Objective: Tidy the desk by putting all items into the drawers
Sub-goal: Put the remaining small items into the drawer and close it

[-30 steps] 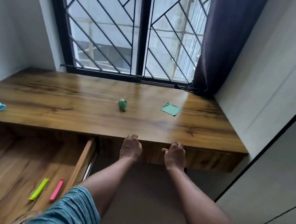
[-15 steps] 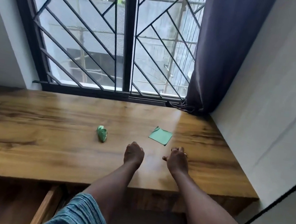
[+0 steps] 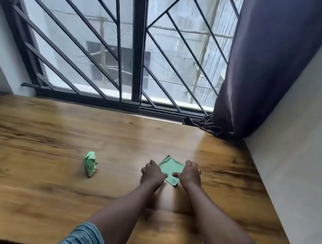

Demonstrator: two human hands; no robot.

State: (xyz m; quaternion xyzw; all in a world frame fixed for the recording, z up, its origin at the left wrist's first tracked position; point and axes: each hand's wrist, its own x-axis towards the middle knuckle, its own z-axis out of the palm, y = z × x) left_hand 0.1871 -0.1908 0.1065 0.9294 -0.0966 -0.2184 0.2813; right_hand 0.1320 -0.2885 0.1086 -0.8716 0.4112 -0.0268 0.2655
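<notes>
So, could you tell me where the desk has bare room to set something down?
The widest bare patch lies left of the crumpled paper, running to the left edge of the desk. Another strip runs along the window, behind both papers. It is crowded only around the green note, where both hands meet.

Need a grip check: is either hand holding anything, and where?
Cannot tell. Both hands, left and right, overlap the flat green paper's side edges on the desk.

Both arms out fwd; left hand (image 3: 153,172) & right hand (image 3: 189,175) loosely curled, knuckles up.
</notes>
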